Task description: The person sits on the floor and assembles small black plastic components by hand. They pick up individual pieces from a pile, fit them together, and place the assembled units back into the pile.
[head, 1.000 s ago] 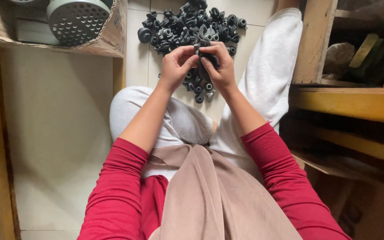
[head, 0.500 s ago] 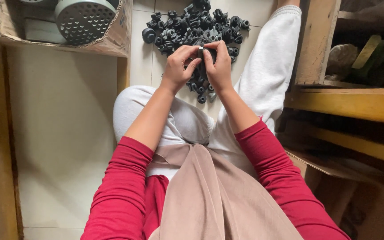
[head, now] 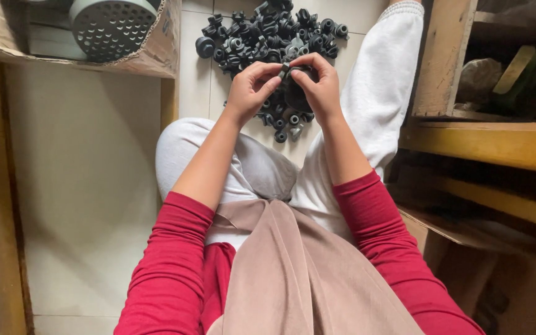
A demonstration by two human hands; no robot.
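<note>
Head | left hand [head: 252,87] and right hand [head: 317,84] both pinch one black part [head: 294,93] — pile [head: 268,31] just beyond on floor [head: 88,186]

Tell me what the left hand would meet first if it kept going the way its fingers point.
Probably the small black part pinched between both hands; the left hand points at it, with the right hand just behind. Depth is unclear.

Up at your left, a cardboard box [head: 156,53] holds a perforated grey metal disc [head: 111,25]; wooden shelving [head: 485,139] stands along your right.
</note>
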